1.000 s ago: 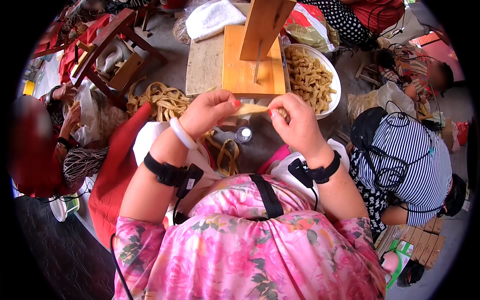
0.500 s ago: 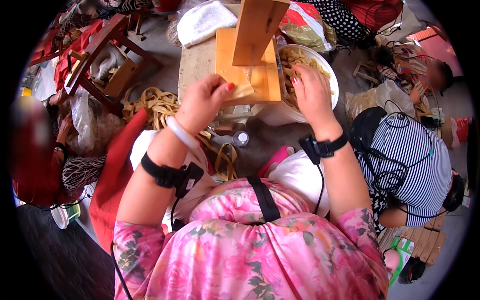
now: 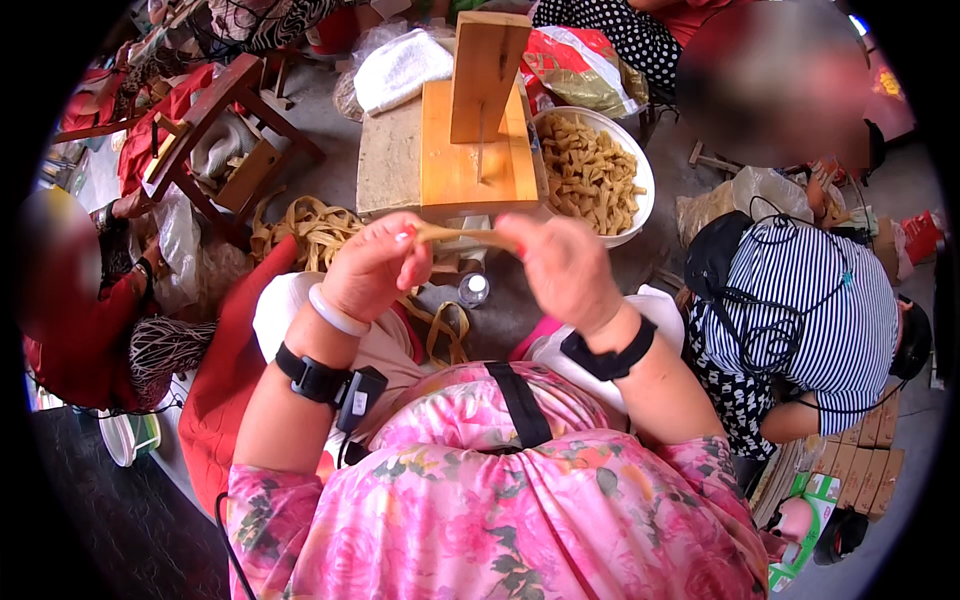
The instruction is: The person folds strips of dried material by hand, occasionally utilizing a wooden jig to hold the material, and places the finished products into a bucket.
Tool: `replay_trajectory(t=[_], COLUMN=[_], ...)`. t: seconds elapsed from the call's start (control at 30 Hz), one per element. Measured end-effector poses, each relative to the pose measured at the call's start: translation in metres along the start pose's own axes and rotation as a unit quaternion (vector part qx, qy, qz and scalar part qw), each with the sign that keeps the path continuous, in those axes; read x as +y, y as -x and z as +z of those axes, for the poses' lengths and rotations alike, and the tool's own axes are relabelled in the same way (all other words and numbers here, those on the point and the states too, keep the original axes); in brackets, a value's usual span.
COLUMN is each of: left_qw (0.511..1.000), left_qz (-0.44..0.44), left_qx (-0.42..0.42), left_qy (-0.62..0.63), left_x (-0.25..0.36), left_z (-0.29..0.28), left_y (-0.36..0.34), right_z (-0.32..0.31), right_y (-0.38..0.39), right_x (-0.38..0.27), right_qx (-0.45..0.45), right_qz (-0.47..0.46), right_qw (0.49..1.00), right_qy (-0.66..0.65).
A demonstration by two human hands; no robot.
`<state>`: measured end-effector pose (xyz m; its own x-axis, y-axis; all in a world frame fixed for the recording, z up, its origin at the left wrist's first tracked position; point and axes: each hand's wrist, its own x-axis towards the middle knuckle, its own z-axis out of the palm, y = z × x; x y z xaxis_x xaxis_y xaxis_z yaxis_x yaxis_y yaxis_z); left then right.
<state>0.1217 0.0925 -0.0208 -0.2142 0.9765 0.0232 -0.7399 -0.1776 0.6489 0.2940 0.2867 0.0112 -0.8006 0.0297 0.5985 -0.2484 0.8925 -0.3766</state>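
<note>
A flat tan strip (image 3: 465, 236) is stretched level between my two hands, just in front of the wooden stand. My left hand (image 3: 375, 262) pinches its left end between thumb and fingers. On the other end my right hand (image 3: 568, 262), slightly blurred, closes with thumb and fingers. Beyond them stands a wooden board (image 3: 440, 180) with an upright plank (image 3: 488, 80) and a thin metal rod (image 3: 481, 155). To the right of the board, a white tub (image 3: 647, 200) holds many short, knotted-looking tan pieces (image 3: 592, 170).
Long tan strips (image 3: 315, 232) lie heaped on the floor at left. A small clear bottle (image 3: 474, 290) stands between my knees. Behind the board lies a folded white towel (image 3: 403, 72). A person in a striped shirt (image 3: 810, 300) bends close at my right; a wooden stool (image 3: 215, 110) is far left.
My right hand has come out of the tub, back toward me, and taken the strip's other end. My left hand has drawn the strip off the board's front edge toward me.
</note>
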Motion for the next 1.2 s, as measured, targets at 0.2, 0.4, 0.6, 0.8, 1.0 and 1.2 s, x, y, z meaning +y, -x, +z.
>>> replay_trajectory(t=[0.2,0.4,0.6,0.8,1.0,1.2], left_qw=[0.953,0.654,0.964,0.741,0.673,0.958], left_qz=[0.094,0.186,-0.185,0.119,0.240,-0.004], left_qx=[0.047,-0.037,-0.096,0.042,0.094,0.109], left_qy=[-0.284,-0.732,-0.168,-0.659,-0.693,-0.266], left_x=[0.002,-0.028,-0.038,-0.042,-0.053,-0.067], left_z=[0.040,0.026,0.002,0.017,0.010,-0.018], left_y=[0.009,-0.003,-0.003,-0.005,-0.006,-0.011], right_z=[-0.003,0.015,0.033,0.054,0.047,0.051], right_y=[-0.012,0.000,0.004,0.022,0.012,0.002], right_x=[-0.038,-0.026,-0.016,0.020,-0.003,-0.014], right_qx=[-0.157,-0.132,-0.028,-0.105,-0.145,-0.017], right_qz=[0.023,0.076,-0.017,0.452,0.334,0.152], right_qw=[0.948,0.968,0.994,0.610,0.784,0.981], right_qy=[-0.278,-0.200,-0.101,-0.643,-0.503,-0.115])
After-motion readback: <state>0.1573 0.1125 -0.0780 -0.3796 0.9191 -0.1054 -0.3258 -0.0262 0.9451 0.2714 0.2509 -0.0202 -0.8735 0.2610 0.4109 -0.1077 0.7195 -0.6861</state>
